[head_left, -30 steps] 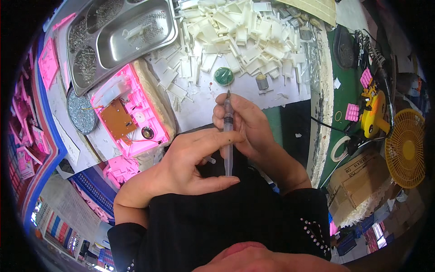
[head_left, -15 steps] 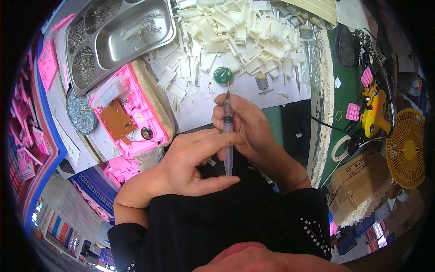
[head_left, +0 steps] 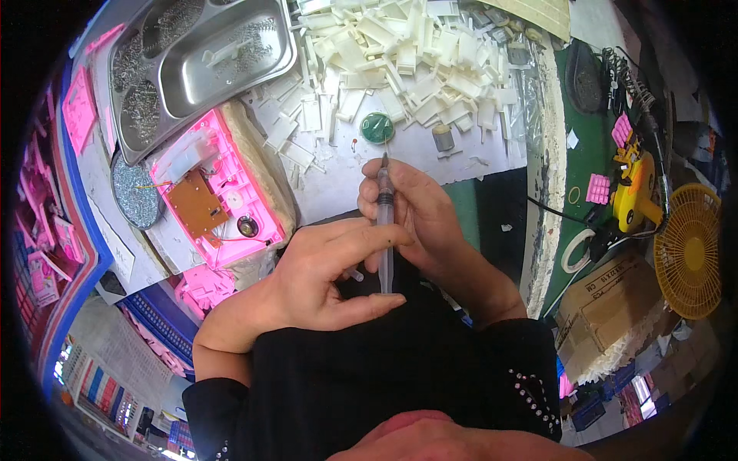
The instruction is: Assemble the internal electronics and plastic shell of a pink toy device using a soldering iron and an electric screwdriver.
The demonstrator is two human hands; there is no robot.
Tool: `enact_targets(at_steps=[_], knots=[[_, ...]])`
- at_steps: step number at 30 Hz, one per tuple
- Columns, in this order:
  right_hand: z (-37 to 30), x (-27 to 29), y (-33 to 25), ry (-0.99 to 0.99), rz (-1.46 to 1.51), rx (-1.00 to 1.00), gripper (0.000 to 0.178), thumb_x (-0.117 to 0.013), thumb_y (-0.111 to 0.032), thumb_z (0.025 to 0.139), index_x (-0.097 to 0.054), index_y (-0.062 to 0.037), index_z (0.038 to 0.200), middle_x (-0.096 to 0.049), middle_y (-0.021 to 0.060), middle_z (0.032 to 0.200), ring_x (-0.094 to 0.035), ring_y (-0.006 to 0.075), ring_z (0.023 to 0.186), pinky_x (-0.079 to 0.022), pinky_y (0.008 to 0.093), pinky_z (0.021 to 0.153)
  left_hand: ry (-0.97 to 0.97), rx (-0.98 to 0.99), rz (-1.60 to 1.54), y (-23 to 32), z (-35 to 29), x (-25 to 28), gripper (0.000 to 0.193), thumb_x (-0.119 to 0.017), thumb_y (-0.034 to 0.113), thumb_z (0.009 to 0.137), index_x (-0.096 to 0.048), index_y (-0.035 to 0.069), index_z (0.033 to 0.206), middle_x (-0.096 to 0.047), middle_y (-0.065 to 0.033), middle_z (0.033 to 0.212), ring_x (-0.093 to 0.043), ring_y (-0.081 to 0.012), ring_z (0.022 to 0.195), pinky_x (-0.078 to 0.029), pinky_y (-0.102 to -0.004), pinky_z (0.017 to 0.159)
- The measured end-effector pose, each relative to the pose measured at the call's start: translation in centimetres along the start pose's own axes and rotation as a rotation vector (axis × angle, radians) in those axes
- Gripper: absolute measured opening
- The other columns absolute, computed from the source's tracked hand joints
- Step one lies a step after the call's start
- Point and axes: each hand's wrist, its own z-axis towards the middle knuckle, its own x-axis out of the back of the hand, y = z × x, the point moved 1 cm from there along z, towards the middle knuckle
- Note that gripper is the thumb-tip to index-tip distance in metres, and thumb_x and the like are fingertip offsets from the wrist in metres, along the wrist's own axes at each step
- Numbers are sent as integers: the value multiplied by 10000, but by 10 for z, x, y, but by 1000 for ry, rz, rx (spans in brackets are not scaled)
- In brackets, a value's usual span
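A clear plastic syringe (head_left: 386, 265) stands between my hands, its dark tip pointing away from me. My right hand (head_left: 424, 209) is closed around the front part, near the tip. My left hand (head_left: 311, 269) lies across the barrel with its index finger, and its thumb reaches the near end. Beside the left fingers a small clear piece (head_left: 355, 274) sticks out, mostly hidden. Just beyond the tip sits a small round green disc (head_left: 377, 128) with a glossy top. A grey metal piece (head_left: 443, 138) stands to its right.
White plastic parts (head_left: 415, 54) lie heaped at the back. A steel tray (head_left: 223, 92) holding small springs is at the far left. Nearer stands a pink casing (head_left: 250, 196) with a brown circuit board. To the right are a yellow device (head_left: 636, 188) and a yellow fan (head_left: 694, 250).
Both hands keep nearly the same grip on the syringe. The near end and my left thumb have shifted very slightly away from me.
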Motion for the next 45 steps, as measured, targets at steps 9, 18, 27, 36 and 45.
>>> enact_targets(at_steps=[9, 18, 27, 36, 45], knots=[[0, 0, 1, 3, 25, -2, 314, -521, -256, 1053, -585, 18, 1195, -632, 84, 960, -627, 176, 860, -541, 320, 780, 10, 2, 0, 1, 1, 0, 500, -851, 146, 747, -653, 31, 1192, -566, -70, 773, -569, -193, 618, -460, -305, 530], [-1, 0, 0, 6, 26, -12, 315, -521, -255, 1053, -585, 18, 1197, -633, 82, 955, -630, 173, 858, -546, 329, 800, 38, -20, 17, -6, -1, -3, 473, -832, 194, 757, -677, 16, 1167, -618, -65, 805, -535, -145, 568, -411, -264, 513], [0, 0, 0, 3, 19, -13, 316, -509, -259, 1060, -580, 17, 1197, -632, 87, 966, -631, 176, 861, -542, 319, 790, 42, -34, 20, -7, -1, -3, 460, -827, 196, 769, -677, 12, 1163, -629, -70, 812, -553, -152, 578, -423, -268, 521], [-1, -1, -1, -2, 9, -9, 322, -518, -268, 1058, -581, 15, 1196, -631, 87, 960, -629, 181, 859, -539, 316, 779, 49, -42, 15, -8, -1, -3, 449, -825, 189, 771, -683, 13, 1159, -640, -69, 806, -556, -151, 572, -433, -268, 521], [1, 0, 0, -7, 17, -7, 314, -519, -264, 1058, -584, 13, 1190, -635, 92, 957, -629, 183, 853, -538, 309, 763, 45, -15, 24, -6, 0, -3, 446, -825, 190, 772, -688, 23, 1162, -638, -63, 801, -546, -149, 572, -431, -269, 527]])
